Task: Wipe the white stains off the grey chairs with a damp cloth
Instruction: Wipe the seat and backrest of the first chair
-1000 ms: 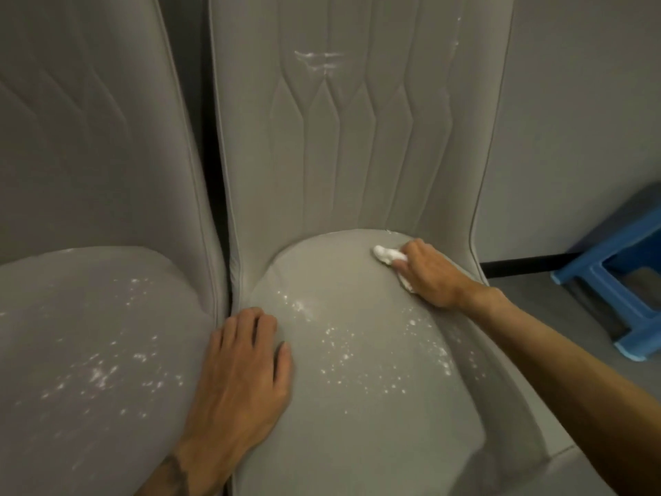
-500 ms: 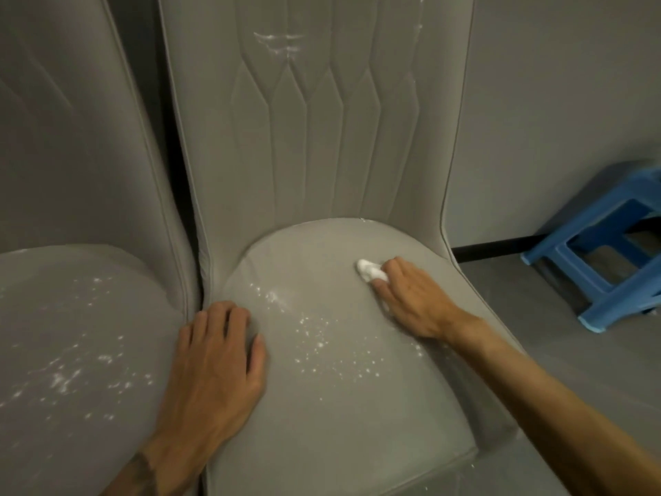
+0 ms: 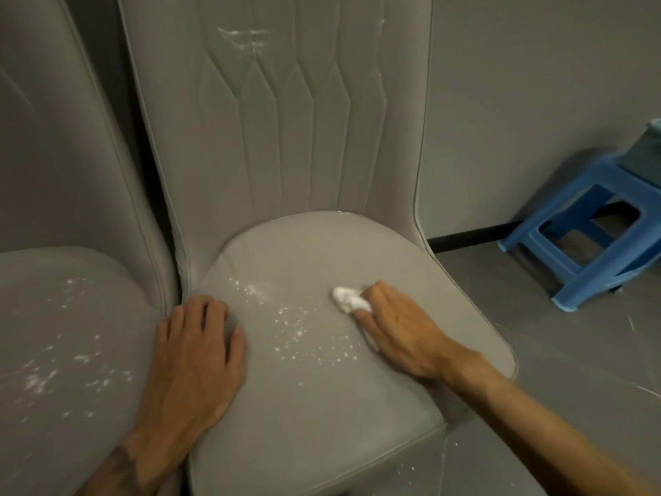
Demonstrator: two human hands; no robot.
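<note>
Two grey padded chairs stand side by side. On the right chair's seat [image 3: 314,406], white specks [image 3: 304,334] scatter across the middle, and a white smear [image 3: 246,35] marks its backrest high up. My right hand [image 3: 400,334] presses a small white cloth [image 3: 348,298] flat against the seat, right of the specks. My left hand [image 3: 195,356] lies palm down with fingers spread on the seat's left edge, holding nothing. The left chair's seat [image 3: 71,442] carries more white stains [image 3: 53,370].
A blue plastic stool [image 3: 586,238] stands on the grey floor at the right, near the grey wall [image 3: 536,84]. A grey-green object [image 3: 644,155] rests on top of it. A narrow dark gap separates the two chair backs.
My right hand has drawn the cloth from the back of the seat toward the front and middle. The view shifted, bringing the stool further into sight. My left hand stays on the seat's left edge.
</note>
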